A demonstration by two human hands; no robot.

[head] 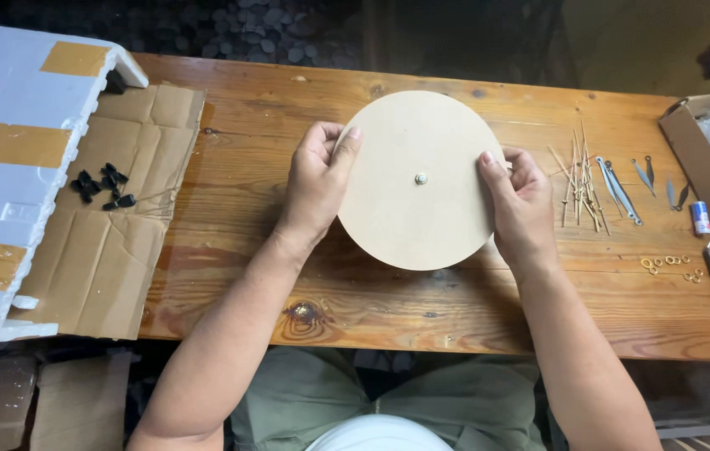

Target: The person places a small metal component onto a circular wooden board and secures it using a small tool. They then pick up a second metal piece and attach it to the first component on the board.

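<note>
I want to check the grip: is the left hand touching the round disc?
Touching. The head view shows the left hand with its thumb lying on the disc at its left edge.

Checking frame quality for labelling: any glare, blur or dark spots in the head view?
Head view: sharp and evenly lit on the round wooden disc held by the left hand and right hand; a glossy highlight sits on the table near the front edge; the background above the table and the floor below are dark and underexposed; the small metal parts at right are fine but readable.
</note>
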